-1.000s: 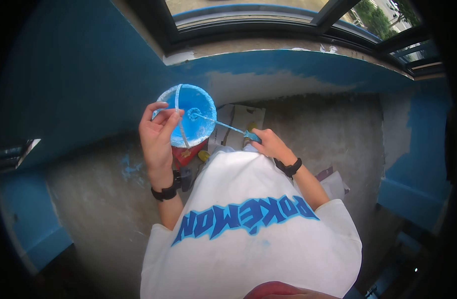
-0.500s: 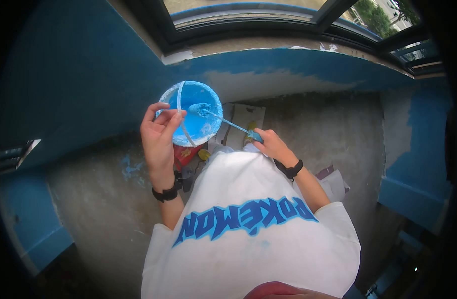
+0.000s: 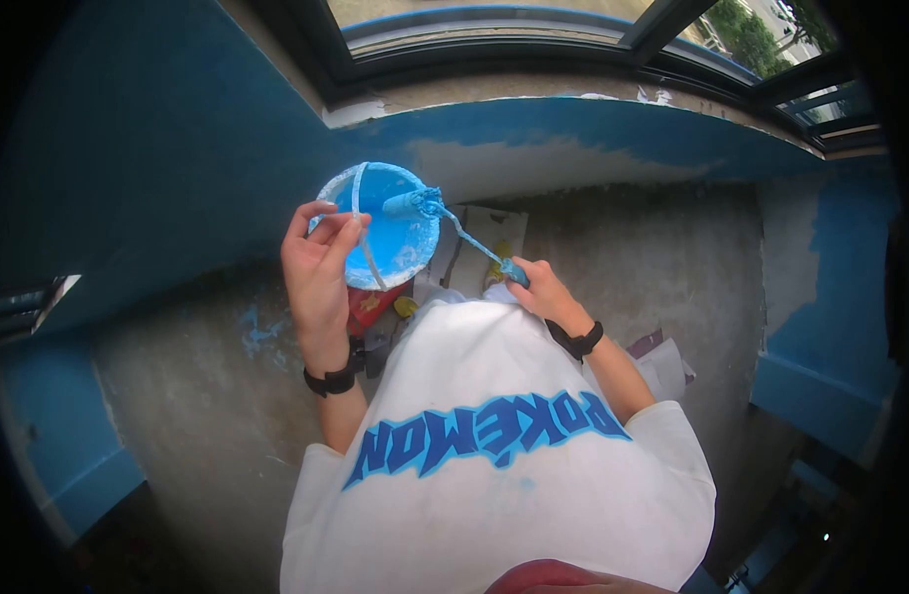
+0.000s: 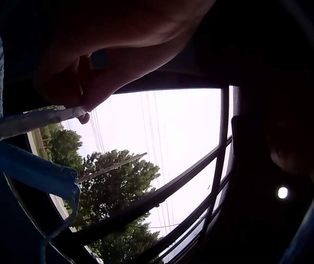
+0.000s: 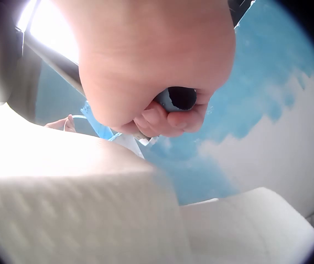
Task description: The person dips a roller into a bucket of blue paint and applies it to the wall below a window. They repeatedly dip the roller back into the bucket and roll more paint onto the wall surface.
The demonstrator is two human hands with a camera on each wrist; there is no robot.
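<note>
Nearest the camera is the person's white T-shirt with blue lettering (image 3: 494,436), filling the lower middle of the head view. Just beyond it, at about one o'clock from the lettering, the right hand (image 3: 542,287) is closed round the blue-smeared handle of a small paint roller (image 3: 464,238); the right wrist view shows those fingers (image 5: 162,118) curled tight about the handle's butt end. The roller's thin wire frame runs up toward eleven o'clock, and its paint-soaked sleeve sits at the far rim of the bucket, at roughly two o'clock on the bucket's circle, seemingly just clear of the paint.

At ten o'clock from the shirt, the left hand (image 3: 318,272) pinches the thin pale bail handle (image 3: 360,233) of the round, paint-crusted blue bucket (image 3: 400,259), carrying it in the air; the left wrist view shows thumb and finger nipping that strip.

Farther off, the wall under the window is only part covered. A band of blue paint (image 3: 593,124) runs below the dark window frame (image 3: 494,45), and the left wall is blue, but a broad grey bare patch (image 3: 653,267) lies beneath.

As a judgement, the roller looks loaded and the edges are cut in; the large central area is left to paint.
</note>
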